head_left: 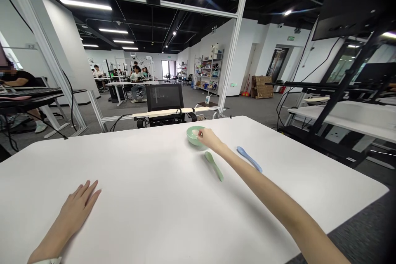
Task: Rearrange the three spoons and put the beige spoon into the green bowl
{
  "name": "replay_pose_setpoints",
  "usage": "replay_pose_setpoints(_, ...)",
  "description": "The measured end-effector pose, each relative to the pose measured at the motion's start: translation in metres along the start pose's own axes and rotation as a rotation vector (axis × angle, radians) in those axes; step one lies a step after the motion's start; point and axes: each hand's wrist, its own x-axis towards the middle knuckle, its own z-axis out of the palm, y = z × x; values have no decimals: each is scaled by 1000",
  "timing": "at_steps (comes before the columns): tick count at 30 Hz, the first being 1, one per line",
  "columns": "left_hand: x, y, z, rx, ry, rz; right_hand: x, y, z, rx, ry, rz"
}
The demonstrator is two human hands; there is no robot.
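A pale green bowl (193,135) stands near the far edge of the white table (130,169). My right hand (209,138) reaches across from the lower right, with its fingertips bunched on the bowl's near rim. The hand hides part of that rim. Just below it lies a green spoon (213,166), and a blue spoon (249,159) lies further right, both flat on the tabletop. My left hand (77,206) rests palm down near the table's front left, fingers spread, touching nothing but the tabletop.
A black office chair (164,98) and a metal frame (230,57) stand past the far table edge. Black equipment (337,86) stands at the right. A seated person's arm (18,82) shows at the left. Other people sit at benches (131,83) in the distance.
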Motion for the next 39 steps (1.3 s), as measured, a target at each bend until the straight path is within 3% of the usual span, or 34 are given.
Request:
replay_pose_setpoints(3, 1, -1, 3, -3, 3, 1, 26, 10, -4, -73, -32, 53)
replay_pose_setpoints(9, -1, -3, 7, 9, 18, -5, 53, 17, 10, -166, -126, 69)
replay_pose_setpoints(15, -4, 1, 4, 18, -5, -19, 59, 18, 19, -233, -176, 35)
replay_pose_setpoints(20, -4, 0, 4, 13, -2, -14, 55, 20, 13, -203, -180, 14)
replay_pose_setpoints(26, -3, -5, 8, 12, 8, -3, 20, 39, 2, -146, 22, -14)
replay_pose_setpoints(31, -2, -6, 10, 12, 37, -3, -37, 88, 31, 0, 194, -93)
replay_pose_setpoints(35, 0, -7, 11, 34, 62, 22, -73, 125, 62, 44, 169, -116)
replay_pose_setpoints(39, 0, -8, 11, 35, 33, 11, -88, 140, 80, 63, 105, -126)
